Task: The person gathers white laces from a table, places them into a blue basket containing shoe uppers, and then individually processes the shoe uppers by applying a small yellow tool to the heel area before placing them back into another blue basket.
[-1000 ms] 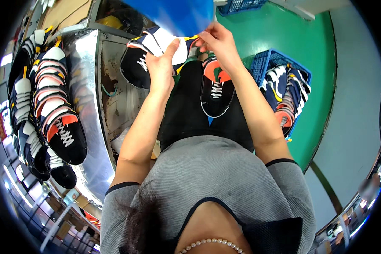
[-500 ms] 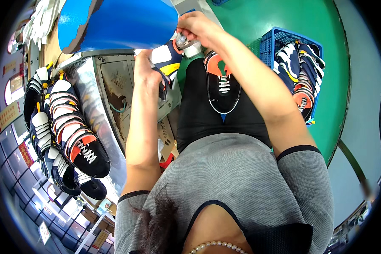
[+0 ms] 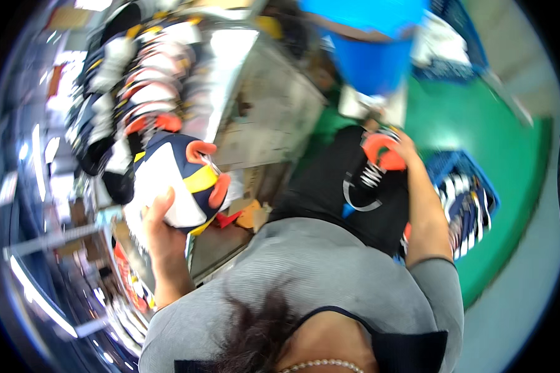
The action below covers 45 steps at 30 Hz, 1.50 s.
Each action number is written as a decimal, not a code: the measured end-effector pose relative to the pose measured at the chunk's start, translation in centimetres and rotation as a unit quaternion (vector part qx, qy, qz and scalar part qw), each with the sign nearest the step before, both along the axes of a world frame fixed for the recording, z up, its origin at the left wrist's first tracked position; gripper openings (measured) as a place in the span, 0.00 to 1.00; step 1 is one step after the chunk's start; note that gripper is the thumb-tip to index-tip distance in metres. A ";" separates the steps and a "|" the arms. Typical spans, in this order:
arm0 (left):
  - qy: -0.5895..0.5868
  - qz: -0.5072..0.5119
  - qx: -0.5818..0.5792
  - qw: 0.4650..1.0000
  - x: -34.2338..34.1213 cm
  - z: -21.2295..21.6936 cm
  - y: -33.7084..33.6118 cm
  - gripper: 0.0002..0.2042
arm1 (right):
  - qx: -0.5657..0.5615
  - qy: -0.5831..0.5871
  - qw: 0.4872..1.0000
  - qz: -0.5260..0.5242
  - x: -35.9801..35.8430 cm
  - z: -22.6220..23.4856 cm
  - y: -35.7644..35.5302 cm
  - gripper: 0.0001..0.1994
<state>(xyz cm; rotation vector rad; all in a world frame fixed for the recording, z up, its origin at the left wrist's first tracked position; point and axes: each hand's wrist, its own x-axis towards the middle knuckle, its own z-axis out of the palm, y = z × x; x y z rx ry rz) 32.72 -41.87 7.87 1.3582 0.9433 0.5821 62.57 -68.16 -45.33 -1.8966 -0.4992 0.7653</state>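
Note:
My left hand is closed around a shoe upper in navy, white and yellow with coral lining. It is held up at the left, close to the stacked uppers. My right hand grips the heel end of another shoe upper, which lies over my lap. That one has a coral collar, white laces and a black toe with a pale rim. Some of the right fingers are blurred by motion.
Stacked shoe uppers stand on a metal-edged bench at the left. A large blue curved panel rises ahead of my knees. A blue basket with uppers sits at the right; another blue basket holds something white.
The view has swung round. My left hand has carried its upper away from the blue panel to the left. My right hand has left the metal part there and taken hold of the upper on my lap.

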 end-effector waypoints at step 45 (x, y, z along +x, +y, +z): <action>0.156 0.234 0.476 0.833 -10.6 -12.2 23.3 0.21 | 0.210 -0.008 0.939 -0.272 -14.6 27.9 2.0 0.35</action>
